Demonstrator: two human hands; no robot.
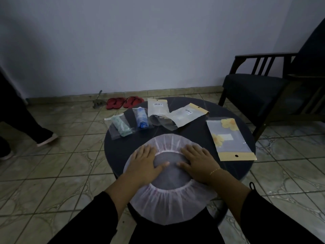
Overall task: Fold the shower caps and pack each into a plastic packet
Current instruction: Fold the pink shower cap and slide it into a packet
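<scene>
White gauzy shower cap (168, 205) lies spread at the table's (228, 175) 6 o'clock — I've got my left hand (146, 163) and right hand (199, 162) flat on it, fingers straight, gripping nothing. Flattening step, I judge; next comes folding 1 half over the other.

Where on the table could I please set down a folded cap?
Bare top shows left of the white cap, below the green packet, and between the cap and the flower packet. The far side is crowded with packets; both hands press the cap.

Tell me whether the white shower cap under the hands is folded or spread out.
Spread out. The white shower cap lies flat and round on the table, its elastic ring open, with the left hand and right hand pressing it down.
</scene>
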